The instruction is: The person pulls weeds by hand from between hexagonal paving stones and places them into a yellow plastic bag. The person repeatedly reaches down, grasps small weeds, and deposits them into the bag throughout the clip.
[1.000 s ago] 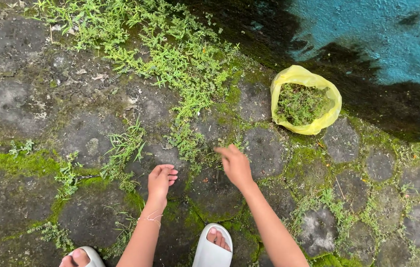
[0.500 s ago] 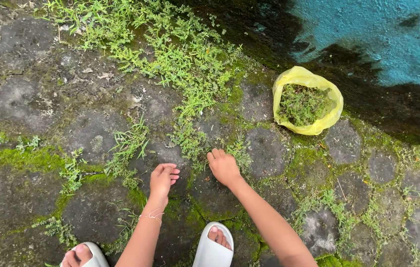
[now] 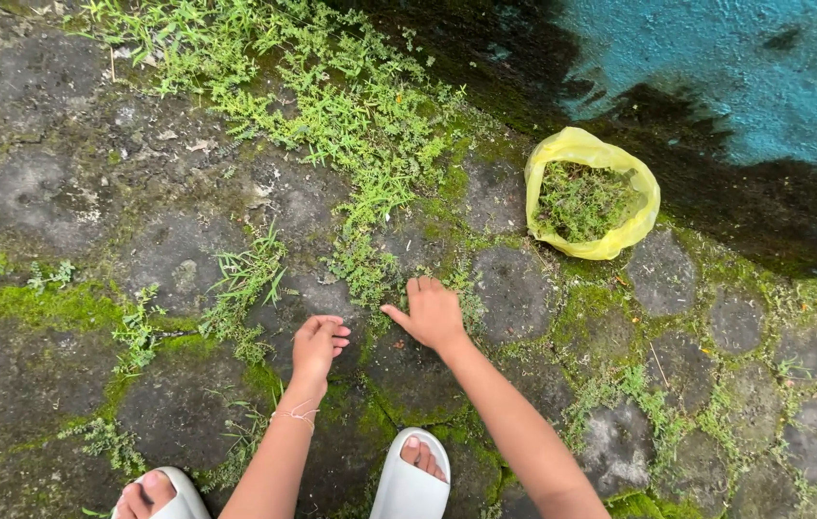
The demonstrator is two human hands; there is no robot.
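The right hand (image 3: 433, 312) lies flat and open on the paving stones (image 3: 514, 288), fingers reaching into small green weeds (image 3: 365, 269). The left hand (image 3: 317, 346) hovers half-curled beside it, seemingly holding nothing. A yellow bag (image 3: 634, 226) of pulled greens sits well apart, by the blue wall (image 3: 745, 67). White sandals (image 3: 408, 481) stand below.

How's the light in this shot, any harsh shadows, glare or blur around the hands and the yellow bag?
Head view: soft, even daylight with no hard shadows or glare; the left hand, right hand and yellow bag are all sharp; the dark band below the blue wall looks like staining rather than shadow; paving stones stay crisp to the edges.
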